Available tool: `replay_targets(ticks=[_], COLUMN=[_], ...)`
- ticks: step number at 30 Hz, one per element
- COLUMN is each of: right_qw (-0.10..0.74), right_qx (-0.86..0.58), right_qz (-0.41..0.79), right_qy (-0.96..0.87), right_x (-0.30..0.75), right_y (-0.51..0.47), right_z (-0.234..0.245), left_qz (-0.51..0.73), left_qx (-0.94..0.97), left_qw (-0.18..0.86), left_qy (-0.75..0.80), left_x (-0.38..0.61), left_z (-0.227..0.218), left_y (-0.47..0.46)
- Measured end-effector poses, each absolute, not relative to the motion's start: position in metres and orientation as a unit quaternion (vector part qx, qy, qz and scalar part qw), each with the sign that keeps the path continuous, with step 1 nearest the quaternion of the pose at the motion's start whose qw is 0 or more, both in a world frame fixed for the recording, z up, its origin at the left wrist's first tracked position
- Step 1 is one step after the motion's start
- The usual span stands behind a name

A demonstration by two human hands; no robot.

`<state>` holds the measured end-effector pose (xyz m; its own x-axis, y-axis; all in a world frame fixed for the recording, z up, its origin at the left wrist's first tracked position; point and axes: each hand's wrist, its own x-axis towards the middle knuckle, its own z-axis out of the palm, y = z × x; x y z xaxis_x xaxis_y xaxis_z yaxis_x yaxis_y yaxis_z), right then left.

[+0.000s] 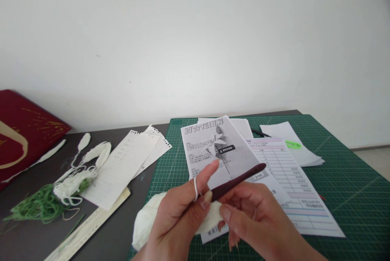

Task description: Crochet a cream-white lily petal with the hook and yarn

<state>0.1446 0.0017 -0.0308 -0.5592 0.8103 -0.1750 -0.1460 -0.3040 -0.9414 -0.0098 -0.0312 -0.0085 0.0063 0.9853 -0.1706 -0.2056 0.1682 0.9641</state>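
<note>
The left hand (179, 214) grips a slim dark-maroon crochet hook (239, 180) and cream crocheted piece (211, 217) between its fingers; the right hand (254, 210) pinches the piece's edge.

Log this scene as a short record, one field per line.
Left hand: pinches a dark tool; white strand around one finger
Right hand: pinches a cream piece
Beside left hand: pale yarn bundle, partly hidden
Beyond hands: printed sheet with a flower picture
Work surface: green cutting mat on a dark table
Picture's left: green yarn, white yarn, red item
</note>
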Motion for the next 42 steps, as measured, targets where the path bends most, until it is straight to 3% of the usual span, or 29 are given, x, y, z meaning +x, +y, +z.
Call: replay_targets(ticks=[10, 27, 42], right_qw=[0.337, 0.410, 0.341], right_qx=[-0.333, -0.316, -0.329], right_qz=[0.715, 0.614, 0.714], right_qy=[-0.514, -0.596, -0.516], right_x=[0.1460, 0.1453, 0.1455], right_y=[0.0008, -0.0012, -0.0018], right_z=[-0.0288, -0.0246, -0.0309], left_qz=[0.512, 0.521, 0.526], left_qx=[0.380, 0.325, 0.349], left_qw=[0.640, 0.645, 0.621], left_qy=[0.428, 0.455, 0.466], left_x=[-0.0106, -0.0064, -0.0061], left_z=[-0.0114, -0.0098, -0.0114], left_y=[-0.0306, -0.0335, -0.0344])
